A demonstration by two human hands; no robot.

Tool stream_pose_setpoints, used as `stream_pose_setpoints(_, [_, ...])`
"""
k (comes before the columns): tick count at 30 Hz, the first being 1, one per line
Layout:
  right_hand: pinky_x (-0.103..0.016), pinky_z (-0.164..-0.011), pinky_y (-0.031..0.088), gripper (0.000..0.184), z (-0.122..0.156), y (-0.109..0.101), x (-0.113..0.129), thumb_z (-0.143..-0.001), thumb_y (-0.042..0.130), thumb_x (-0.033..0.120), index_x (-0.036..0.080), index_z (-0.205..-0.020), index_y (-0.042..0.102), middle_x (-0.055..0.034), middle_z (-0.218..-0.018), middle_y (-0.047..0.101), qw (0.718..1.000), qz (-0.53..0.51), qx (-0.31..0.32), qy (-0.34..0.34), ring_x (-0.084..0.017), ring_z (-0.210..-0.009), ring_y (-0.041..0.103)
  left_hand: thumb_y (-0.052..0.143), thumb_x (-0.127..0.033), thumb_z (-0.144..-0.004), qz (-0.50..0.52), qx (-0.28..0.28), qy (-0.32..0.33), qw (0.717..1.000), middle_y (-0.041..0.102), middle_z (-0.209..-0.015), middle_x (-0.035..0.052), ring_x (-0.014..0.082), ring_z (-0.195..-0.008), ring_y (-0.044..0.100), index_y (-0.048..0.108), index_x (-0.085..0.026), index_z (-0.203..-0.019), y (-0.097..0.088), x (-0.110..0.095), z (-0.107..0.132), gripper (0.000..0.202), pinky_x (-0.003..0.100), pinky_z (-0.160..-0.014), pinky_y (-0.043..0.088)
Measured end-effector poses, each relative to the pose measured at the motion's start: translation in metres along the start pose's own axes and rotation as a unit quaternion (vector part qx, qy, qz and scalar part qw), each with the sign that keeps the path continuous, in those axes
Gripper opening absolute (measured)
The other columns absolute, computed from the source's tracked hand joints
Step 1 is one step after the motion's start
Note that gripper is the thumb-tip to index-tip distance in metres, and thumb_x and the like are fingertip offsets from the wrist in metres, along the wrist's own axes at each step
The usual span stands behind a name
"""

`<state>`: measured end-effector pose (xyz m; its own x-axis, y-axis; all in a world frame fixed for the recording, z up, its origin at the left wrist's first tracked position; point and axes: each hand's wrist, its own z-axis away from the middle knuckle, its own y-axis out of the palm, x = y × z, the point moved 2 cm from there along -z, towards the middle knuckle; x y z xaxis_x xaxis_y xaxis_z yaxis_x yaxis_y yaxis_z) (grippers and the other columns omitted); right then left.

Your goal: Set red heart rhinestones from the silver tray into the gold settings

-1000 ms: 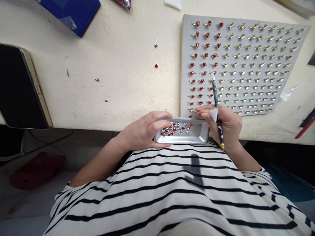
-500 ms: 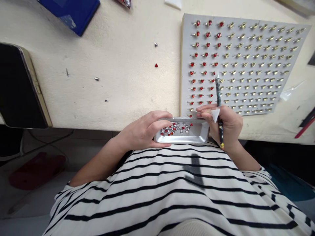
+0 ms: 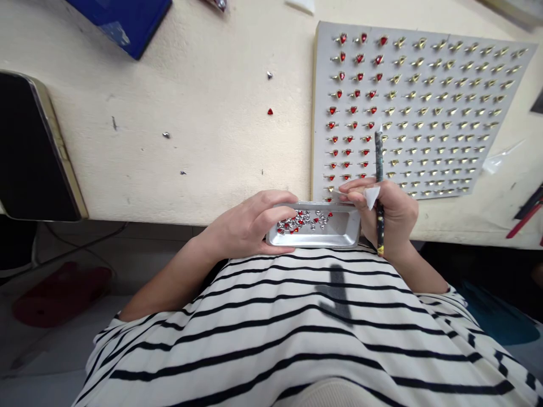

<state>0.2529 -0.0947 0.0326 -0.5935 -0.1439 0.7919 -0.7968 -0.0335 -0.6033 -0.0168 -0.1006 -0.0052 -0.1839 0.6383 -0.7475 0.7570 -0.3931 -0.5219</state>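
My left hand (image 3: 250,226) grips the left end of a small silver metal tray (image 3: 345,233) at the table's front edge. Loose triangular red and silver-backed stones (image 3: 299,220) lie mostly in the tray's left half. At the tray's right end, my right hand (image 3: 392,212) is closed around a dark pen-like stick (image 3: 379,152) with a white tip, pointing away from me. A piece of white paper or tape (image 3: 371,198) shows at its fingers. Beyond it stands a grey board (image 3: 360,31) with rows of gold rings; the left columns mostly carry red stones.
A red stone (image 3: 270,112) and a few silver ones (image 3: 166,135) lie loose on the cream table (image 3: 212,102). A phone (image 3: 38,147) is at far left, a blue box (image 3: 127,22) at the back. Red-handled tool (image 3: 526,220) and clear plastic (image 3: 503,158) lie right.
The stick in my right hand has tilted slightly, its tip shifting a little to the right. My left hand and the tray stay in place.
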Motion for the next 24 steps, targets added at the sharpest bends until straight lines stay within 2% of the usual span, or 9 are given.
stream_pose_setpoints(6, [-0.028,-0.072,0.063,0.006,-0.001,0.0,-0.001,-0.093,0.073,0.02,0.024,-0.089,0.071,0.004,-0.096,0.081,1.0,0.0,-0.002,-0.023,-0.014,-0.088,0.079,0.085,-0.042,-0.089,0.005,-0.002,0.0,1.0,0.067,-0.132,0.0208,0.0264,-0.128,0.068,0.049,-0.012,-0.135,0.0,0.0,0.0,0.066,0.042,-0.106,0.066])
stream_pose_setpoints(11, [-0.03,-0.071,0.063,0.009,-0.001,0.0,-0.005,-0.093,0.073,0.019,0.026,-0.089,0.07,0.0051,-0.096,0.081,0.999,0.006,-0.005,-0.038,-0.013,-0.088,0.079,0.085,-0.041,-0.089,0.003,-0.001,0.002,1.0,0.067,-0.131,0.0211,0.0262,-0.127,0.068,0.05,-0.011,-0.133,0.0,-0.001,-0.001,0.064,0.042,-0.106,0.066])
stream_pose_setpoints(17, [-0.036,-0.072,0.065,0.011,0.002,0.002,-0.01,-0.093,0.071,0.02,0.031,-0.093,0.071,0.0053,-0.095,0.081,0.999,0.002,-0.009,-0.039,-0.018,-0.087,0.079,0.087,-0.04,-0.087,0.003,-0.002,0.005,1.0,0.067,-0.13,0.0222,0.0271,-0.126,0.068,0.052,-0.008,-0.13,-0.001,-0.001,-0.001,0.063,0.041,-0.106,0.066])
stream_pose_setpoints(24, [-0.035,-0.067,0.063,0.015,0.002,0.003,-0.011,-0.093,0.071,0.018,0.032,-0.099,0.069,0.0065,-0.097,0.081,0.998,0.001,-0.017,-0.056,-0.017,-0.084,0.079,0.086,-0.04,-0.089,0.002,0.0,0.004,1.0,0.067,-0.131,0.0215,0.0263,-0.127,0.067,0.05,-0.011,-0.133,-0.001,-0.001,-0.001,0.064,0.042,-0.105,0.067])
